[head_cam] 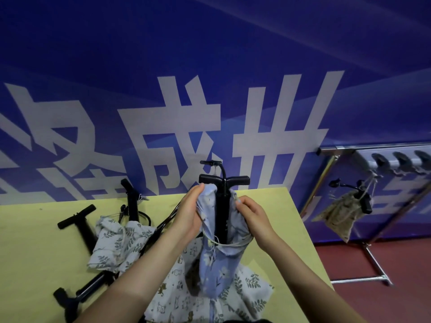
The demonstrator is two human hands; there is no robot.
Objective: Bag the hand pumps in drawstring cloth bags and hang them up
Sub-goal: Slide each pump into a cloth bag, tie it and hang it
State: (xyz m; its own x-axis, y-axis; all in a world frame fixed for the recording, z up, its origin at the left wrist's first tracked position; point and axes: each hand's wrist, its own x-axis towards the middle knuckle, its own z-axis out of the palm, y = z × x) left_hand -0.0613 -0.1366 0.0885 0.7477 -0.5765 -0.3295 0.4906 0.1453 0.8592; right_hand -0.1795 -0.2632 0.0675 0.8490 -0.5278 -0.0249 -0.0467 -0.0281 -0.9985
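both hands (254,215) grip blue bag (220,266), upright black pump (222,201) inside

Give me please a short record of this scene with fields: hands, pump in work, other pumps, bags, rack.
hands: left hand and right hand each grip the blue bag's mouth
pump in work: black pump upright in the blue bag, handle sticking out
other pumps: loose pumps lie on the yellow table
bags: leaf-print bag on the table
rack: beige bagged pump hangs on the metal rack
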